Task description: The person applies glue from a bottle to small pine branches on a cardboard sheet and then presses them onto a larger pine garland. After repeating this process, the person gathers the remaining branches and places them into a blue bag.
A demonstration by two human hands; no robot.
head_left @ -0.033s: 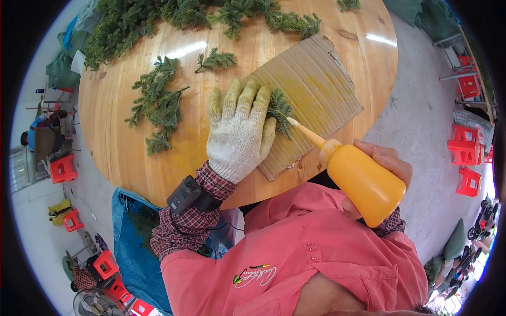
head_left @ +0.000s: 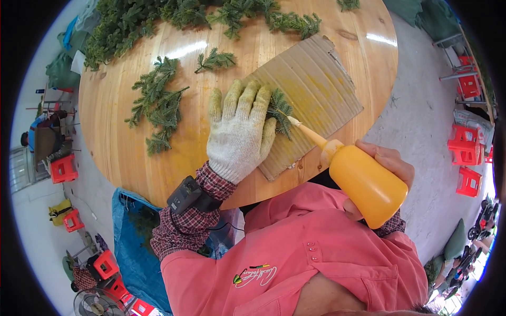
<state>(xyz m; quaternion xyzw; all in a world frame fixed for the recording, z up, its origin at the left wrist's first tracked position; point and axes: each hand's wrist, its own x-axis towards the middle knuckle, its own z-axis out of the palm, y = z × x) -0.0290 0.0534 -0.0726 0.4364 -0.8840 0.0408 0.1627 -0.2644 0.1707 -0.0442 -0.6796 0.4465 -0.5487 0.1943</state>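
Note:
My left hand [head_left: 238, 129], in a white knitted glove with yellow-stained fingers, lies palm down over the left edge of a corrugated cardboard piece [head_left: 321, 87]. Between its thumb and forefinger it holds a small green evergreen sprig [head_left: 279, 108] against the cardboard. My bare right hand [head_left: 392, 162] is wrapped round a yellow squeeze bottle [head_left: 369, 181], tilted with its long nozzle pointing up and left. The nozzle's pale tip is at the sprig's right side; whether it touches the needles I cannot tell. Yellow smears mark the cardboard.
On the round wooden table [head_left: 105, 142], loose evergreen sprigs [head_left: 163, 105] lie left of my glove, another sprig [head_left: 215, 60] beyond it. A big evergreen heap [head_left: 126, 31] covers the far left. A blue bag [head_left: 129, 247] hangs below the near edge. Red stools [head_left: 466, 145] stand right.
The yellow bottle and my right hand have shifted very slightly to the right. My left hand and the sprig show no clear movement.

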